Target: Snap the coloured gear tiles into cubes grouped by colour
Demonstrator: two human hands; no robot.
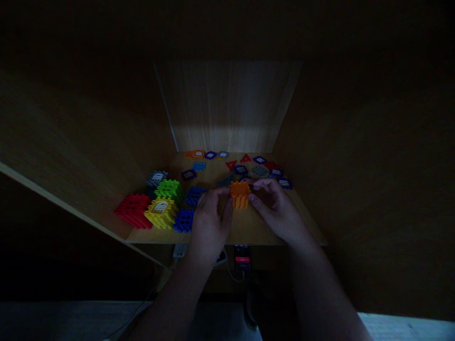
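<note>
A stack of orange notched building tiles (241, 194) sits between my hands, over the front half of the wooden shelf (256, 230). My left hand (212, 214) has its thumb and fingers closed against the stack's left side. At the right side, my right hand (275, 208) grips it with the thumb at the near corner and the index finger behind. Blue tiles stand in two stacks left of my left hand, the nearer blue stack (184, 220) partly behind it. Whether the orange stack touches the shelf, I cannot tell.
Further left are stacks of yellow (161, 213), red (134, 210), green (169, 190) and grey tiles (157, 178). Loose tiles lie toward the back, including red triangles (245, 158) and purple window tiles (259, 160). Wooden panels enclose the sides. Below the shelf hang a lit device (242, 260) and cables.
</note>
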